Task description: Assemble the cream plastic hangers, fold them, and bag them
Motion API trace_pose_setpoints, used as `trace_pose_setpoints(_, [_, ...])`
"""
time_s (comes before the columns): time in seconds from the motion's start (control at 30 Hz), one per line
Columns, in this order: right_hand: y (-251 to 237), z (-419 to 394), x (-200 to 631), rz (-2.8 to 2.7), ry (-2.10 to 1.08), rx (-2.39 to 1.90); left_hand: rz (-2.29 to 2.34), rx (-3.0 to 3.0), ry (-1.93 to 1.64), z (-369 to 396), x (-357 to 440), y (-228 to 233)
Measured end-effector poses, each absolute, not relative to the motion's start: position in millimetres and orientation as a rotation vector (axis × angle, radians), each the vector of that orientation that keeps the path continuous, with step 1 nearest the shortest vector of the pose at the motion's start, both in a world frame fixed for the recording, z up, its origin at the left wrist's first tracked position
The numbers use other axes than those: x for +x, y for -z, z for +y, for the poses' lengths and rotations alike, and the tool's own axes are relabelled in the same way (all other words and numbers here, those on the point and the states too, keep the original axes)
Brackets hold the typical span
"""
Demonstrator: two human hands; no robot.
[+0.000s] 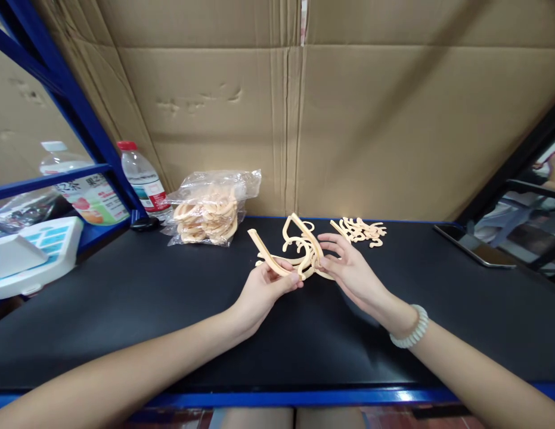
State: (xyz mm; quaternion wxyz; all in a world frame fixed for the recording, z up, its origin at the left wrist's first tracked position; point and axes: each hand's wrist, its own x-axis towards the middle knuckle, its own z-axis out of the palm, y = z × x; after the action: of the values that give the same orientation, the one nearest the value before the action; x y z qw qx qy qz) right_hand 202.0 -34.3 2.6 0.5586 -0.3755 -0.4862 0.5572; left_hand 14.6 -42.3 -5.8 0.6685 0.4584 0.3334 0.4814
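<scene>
In my left hand (275,280) is a curved beige plastic strip (263,250), pinched near its lower end between thumb and fingers. The strip's free end points up and to the left. My right hand (344,265) grips another beige plastic strip (306,229) by its lower part, its far end tilted up and left. The lower ends of both strips come close together between my hands; whether they touch I cannot tell. Behind them lie several loose curved beige pieces (291,245), partly hidden by the strips and my fingers.
Small hook-shaped beige pieces (360,229) lie at the back right of the black table (170,322). A clear bag (210,214) of rounded beige parts stands at the back left, beside a red-capped bottle (145,182). A dark flat device (471,247) lies right. Cardboard (371,119) walls the back.
</scene>
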Motion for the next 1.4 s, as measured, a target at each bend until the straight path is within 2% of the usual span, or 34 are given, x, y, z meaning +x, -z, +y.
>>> trace_pose_setpoints(0.1, [-1.4,-33.6,201.2,-1.092,-1.493,-0.81,0.734,1.04,-1.087,-41.5,14.8,6.1])
trace_pose_setpoints(0.23, [-1.1,-34.4,199.5,-1.145,-1.57,-0.789,0.715,1.072,-1.089,-40.0,15.2,6.0])
trace_pose_setpoints(0.47, [-3.9,-35.6,199.1,-1.388,-1.318,-0.863,0.716,1.102,-1.094,-39.9,15.1,4.9])
trace_pose_setpoints(0.9, [-0.6,-35.8,196.0,-1.563,-1.248,-0.832,0.75,1.229,-1.106,-43.3,13.3,4.7])
trace_pose_setpoints(1.4, [-2.0,-45.6,189.3,-1.513,-1.156,-0.902,0.864,1.209,-1.176,-44.1,11.5,1.2])
